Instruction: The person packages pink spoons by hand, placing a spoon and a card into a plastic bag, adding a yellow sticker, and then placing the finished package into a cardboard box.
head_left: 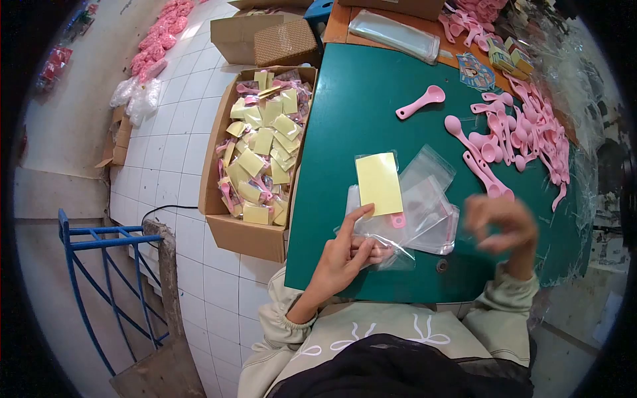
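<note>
Left-hand grip (345,255), just right of the cardboard box (245,237) of filled packets, holds the clear bag (388,232) down on the green worktop (352,113), forefinger reaching the yellow card (378,182) inside. Keeping that pin firm should stop the bag sliding on the loose bags (438,229) beneath. Right hand (497,229) hovers blurred, fingers curled; whether it holds anything I cannot tell. Pink spoons (524,136) lie beyond.
</note>
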The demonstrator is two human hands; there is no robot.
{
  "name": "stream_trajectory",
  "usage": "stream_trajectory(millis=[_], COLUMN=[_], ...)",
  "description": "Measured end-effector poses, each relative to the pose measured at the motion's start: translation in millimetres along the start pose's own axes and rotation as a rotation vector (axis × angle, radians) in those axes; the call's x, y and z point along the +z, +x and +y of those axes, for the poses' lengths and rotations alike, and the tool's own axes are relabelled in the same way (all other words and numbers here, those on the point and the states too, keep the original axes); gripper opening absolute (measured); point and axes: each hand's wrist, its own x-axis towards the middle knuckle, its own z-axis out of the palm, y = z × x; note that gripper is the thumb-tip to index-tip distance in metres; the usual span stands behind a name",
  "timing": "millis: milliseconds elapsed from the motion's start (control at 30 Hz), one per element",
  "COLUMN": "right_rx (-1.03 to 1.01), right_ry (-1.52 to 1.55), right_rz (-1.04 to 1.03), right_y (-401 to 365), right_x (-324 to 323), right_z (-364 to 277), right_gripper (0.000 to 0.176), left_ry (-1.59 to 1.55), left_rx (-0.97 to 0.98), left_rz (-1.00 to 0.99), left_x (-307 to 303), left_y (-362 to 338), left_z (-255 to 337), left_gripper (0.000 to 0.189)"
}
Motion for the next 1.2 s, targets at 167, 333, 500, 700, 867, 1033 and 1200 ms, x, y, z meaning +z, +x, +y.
stream_trajectory(millis=[167,333,500,700,867,1033,1200], right_rx=[0.568,0.767,0.31,0.055,0.034,0.103,0.341], right_ry=[-0.853,-1.41,-0.773,-0.757,-0.629,-0.458,-0.044], right_rz=[0.863,0.8,0.346,0.422,0.417,0.432,0.565], right_y=[-109,-116,9,33,28,28,30], right_x=[-132,-78,77,100,98,92,95], right_z=[17,15,29,57,58,52,46], right_gripper=[0.008,0.026,0.072,0.021,0.021,0.018,0.012], left_ry=[0.069,-0.008,-0.087,-0.128,0.356,0.704,0.654], left_rx=[-0.015,-0.055,-0.063,-0.067,0.122,0.26,0.262], left_rz=[-0.1,-0.076,-0.06,-0.043,0.095,0.096,0.167], left_x=[-5,-6,-4,-12,-15,-15,-6], left_y=[1,0,-4,-17,-12,-5,-1], left_z=[0,-1,4,17,15,18,15], left_gripper=[0.036,0.029,0.027,0.026,0.023,0.015,0.015])
